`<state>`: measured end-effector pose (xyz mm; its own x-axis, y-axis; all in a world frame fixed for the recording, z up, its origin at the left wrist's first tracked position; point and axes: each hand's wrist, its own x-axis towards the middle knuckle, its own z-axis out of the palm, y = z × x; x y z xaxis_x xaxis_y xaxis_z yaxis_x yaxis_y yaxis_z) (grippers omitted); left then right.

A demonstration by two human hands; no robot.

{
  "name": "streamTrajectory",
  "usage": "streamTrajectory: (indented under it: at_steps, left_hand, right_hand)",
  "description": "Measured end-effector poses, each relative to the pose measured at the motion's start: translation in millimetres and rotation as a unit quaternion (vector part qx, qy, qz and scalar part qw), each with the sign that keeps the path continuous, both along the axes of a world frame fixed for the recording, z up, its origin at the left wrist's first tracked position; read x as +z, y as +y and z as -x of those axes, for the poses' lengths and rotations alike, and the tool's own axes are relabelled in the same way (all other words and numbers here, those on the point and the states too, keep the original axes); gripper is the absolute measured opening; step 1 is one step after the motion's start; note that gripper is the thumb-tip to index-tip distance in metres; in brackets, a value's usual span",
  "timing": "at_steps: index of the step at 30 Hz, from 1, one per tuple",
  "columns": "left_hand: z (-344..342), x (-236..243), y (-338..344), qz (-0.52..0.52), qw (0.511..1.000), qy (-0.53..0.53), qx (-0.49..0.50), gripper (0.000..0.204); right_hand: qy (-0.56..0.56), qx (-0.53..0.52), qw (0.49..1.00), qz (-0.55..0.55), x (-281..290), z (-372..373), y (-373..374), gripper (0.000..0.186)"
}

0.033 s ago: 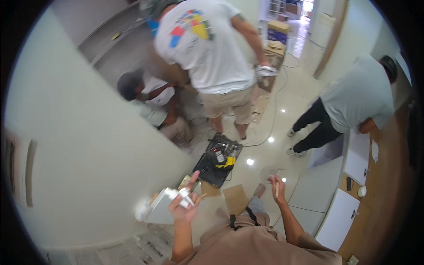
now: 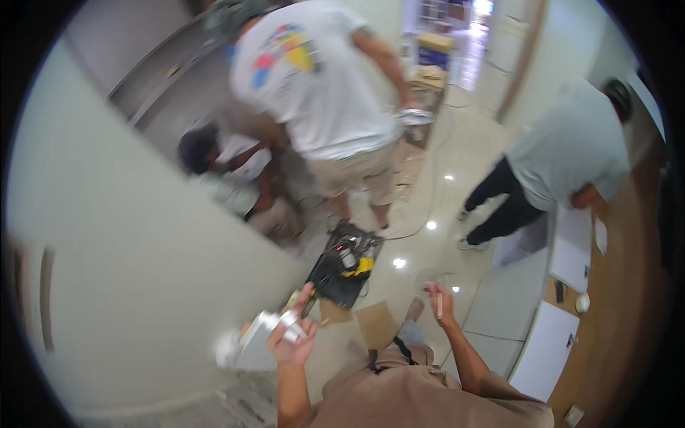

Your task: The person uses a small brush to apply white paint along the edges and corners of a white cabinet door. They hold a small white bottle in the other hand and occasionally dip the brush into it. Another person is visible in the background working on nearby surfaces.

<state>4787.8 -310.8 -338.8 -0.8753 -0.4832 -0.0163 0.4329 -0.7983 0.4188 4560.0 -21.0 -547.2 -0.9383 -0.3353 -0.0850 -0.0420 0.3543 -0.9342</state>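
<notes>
My left hand (image 2: 294, 346) is closed round a white bottle (image 2: 275, 324), which shows a tapered tip in the earlier frame and is smeared by motion now. A thin wooden stick pokes out beside its fingers. My right hand (image 2: 444, 303), raised at the right, pinches a short pale stick (image 2: 439, 307) with an end I cannot make out. Something faint and see-through lies around its fingertips. A white panel (image 2: 250, 349) stands behind my left hand, against the wall.
A black tool case (image 2: 344, 267) with tools lies ahead on the glossy floor. Cardboard pieces (image 2: 376, 324) are near my feet. One person (image 2: 314, 93) stands ahead, another crouches (image 2: 239, 171) left, a third bends (image 2: 564, 150) over white cabinets (image 2: 546, 349). A cable (image 2: 428, 207) crosses the floor.
The whole scene has shifted slightly left in the picture as my head turned. Both hands keep their hold, and the left one's bottle looks more blurred.
</notes>
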Motion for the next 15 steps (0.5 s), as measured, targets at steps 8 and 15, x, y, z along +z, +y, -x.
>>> streamTrajectory:
  at_steps: [8,15]
  left_hand:
    - [141.6,13.9,68.4,-0.046,0.999,0.015,-0.010,0.032]
    - [210.8,18.2,84.0,-0.019,0.996,0.034,-0.078,0.032]
  right_hand:
    - [-0.041,0.014,0.999,0.022,-0.3,112.9,53.8,0.028]
    - [-0.129,0.022,0.991,-0.001,-1.0,151.3,82.7,0.027]
